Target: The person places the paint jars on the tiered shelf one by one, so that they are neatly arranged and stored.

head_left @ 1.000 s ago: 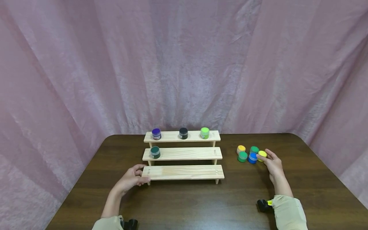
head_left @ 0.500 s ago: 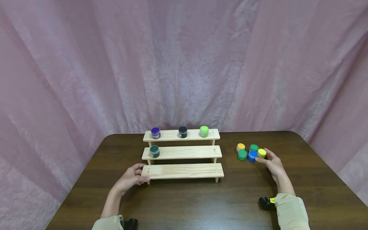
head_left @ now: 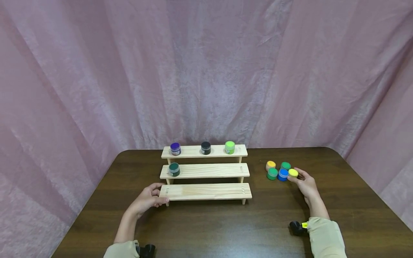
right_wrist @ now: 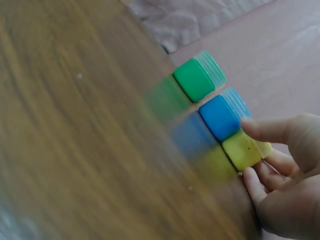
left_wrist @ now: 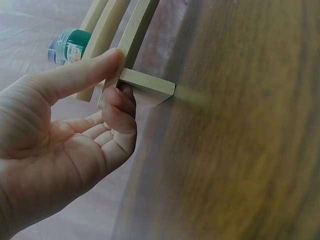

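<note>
A three-tier wooden stand (head_left: 206,192) is on the table, and my left hand (head_left: 146,201) pinches the left end of its lowest board. In the left wrist view the thumb (left_wrist: 85,75) lies on the board's upper face, with curled fingers beneath. My right hand (head_left: 306,184) holds a yellow paint jar (head_left: 293,172) at the right of a small cluster. The right wrist view shows thumb and fingers on either side of that yellow jar (right_wrist: 242,151), the thumb tip also close to the blue jar (right_wrist: 220,117). Beyond the blue one is a green jar (right_wrist: 194,80).
On the top tier stand purple (head_left: 175,148), black (head_left: 205,148) and light green (head_left: 229,147) jars. A dark green jar (head_left: 174,169) is at the middle tier's left. Orange (head_left: 270,165) and two green jars (head_left: 272,173) complete the cluster. A pink curtain (head_left: 206,71) hangs behind.
My right fingers have come down from over the yellow jar to its sides. The yellow and blue jars have shifted slightly left. My left hand keeps its place on the stand.
</note>
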`<action>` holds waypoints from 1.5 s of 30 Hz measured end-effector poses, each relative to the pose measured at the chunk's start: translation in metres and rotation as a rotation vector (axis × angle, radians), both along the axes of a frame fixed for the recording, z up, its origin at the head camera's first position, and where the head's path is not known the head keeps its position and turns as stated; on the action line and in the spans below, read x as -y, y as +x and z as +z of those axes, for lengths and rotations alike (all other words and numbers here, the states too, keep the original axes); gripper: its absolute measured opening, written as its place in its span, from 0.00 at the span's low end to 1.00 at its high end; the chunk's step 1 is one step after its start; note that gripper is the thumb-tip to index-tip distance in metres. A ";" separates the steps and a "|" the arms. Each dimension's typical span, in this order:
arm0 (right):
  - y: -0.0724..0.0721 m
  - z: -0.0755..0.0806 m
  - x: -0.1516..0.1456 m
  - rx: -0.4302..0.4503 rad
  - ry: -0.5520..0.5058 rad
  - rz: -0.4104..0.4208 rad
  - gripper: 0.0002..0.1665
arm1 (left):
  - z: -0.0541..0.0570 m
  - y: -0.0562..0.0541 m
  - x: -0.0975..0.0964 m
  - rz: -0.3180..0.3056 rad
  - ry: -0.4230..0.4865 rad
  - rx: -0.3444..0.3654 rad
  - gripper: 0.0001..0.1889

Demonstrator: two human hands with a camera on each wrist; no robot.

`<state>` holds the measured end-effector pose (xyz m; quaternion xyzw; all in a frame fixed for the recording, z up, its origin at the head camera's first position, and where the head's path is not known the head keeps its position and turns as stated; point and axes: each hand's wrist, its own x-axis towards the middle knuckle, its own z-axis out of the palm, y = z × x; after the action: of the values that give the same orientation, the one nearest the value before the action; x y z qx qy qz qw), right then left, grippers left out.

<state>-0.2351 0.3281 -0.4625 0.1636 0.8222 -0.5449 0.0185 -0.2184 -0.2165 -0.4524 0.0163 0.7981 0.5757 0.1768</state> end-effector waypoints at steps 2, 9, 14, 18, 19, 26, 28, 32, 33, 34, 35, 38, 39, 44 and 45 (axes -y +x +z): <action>0.000 0.000 0.001 -0.003 -0.004 -0.025 0.42 | 0.001 0.000 0.000 0.002 -0.003 -0.001 0.41; -0.001 0.000 0.002 -0.004 -0.016 -0.059 0.42 | 0.002 0.000 0.000 0.012 -0.014 0.000 0.41; -0.001 0.001 0.004 -0.001 -0.030 -0.093 0.42 | 0.003 0.000 0.000 0.011 -0.007 0.000 0.41; -0.001 0.004 0.004 0.000 -0.016 -0.135 0.41 | 0.004 -0.001 0.000 0.006 -0.002 -0.005 0.41; -0.002 0.004 0.004 -0.001 -0.020 -0.145 0.40 | 0.004 -0.001 0.000 0.006 -0.004 -0.006 0.41; -0.002 0.009 0.007 -0.049 -0.088 -0.267 0.39 | 0.004 -0.001 0.000 0.023 -0.022 -0.004 0.41; -0.002 0.011 0.008 -0.073 -0.116 -0.321 0.38 | 0.004 -0.001 0.000 0.025 -0.024 -0.005 0.41; 0.000 0.015 0.008 -0.126 -0.184 -0.391 0.36 | 0.003 -0.001 0.000 0.016 -0.021 -0.012 0.41; 0.000 0.016 0.008 -0.138 -0.198 -0.400 0.35 | 0.003 -0.002 0.000 0.014 -0.019 -0.014 0.41; 0.001 0.017 0.009 -0.152 -0.213 -0.409 0.35 | 0.003 -0.002 0.000 0.012 -0.018 -0.014 0.41; 0.001 0.017 0.010 -0.173 -0.231 -0.418 0.34 | 0.002 -0.001 -0.001 0.012 -0.018 -0.013 0.41; 0.000 0.018 0.016 -0.249 -0.268 -0.434 0.32 | 0.001 -0.001 -0.001 0.020 -0.017 -0.004 0.40; 0.000 0.018 0.018 -0.276 -0.281 -0.438 0.30 | 0.001 0.000 -0.001 0.022 -0.018 -0.001 0.41; -0.002 0.019 0.027 -0.369 -0.308 -0.445 0.20 | 0.001 0.001 -0.001 0.026 -0.019 -0.001 0.40; -0.002 0.019 0.028 -0.377 -0.306 -0.446 0.19 | 0.001 0.001 -0.001 0.027 -0.019 -0.002 0.40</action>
<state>-0.2374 0.3006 -0.4431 0.2310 0.6636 -0.6735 -0.2295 -0.2177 -0.2160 -0.4513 0.0048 0.8038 0.5705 0.1683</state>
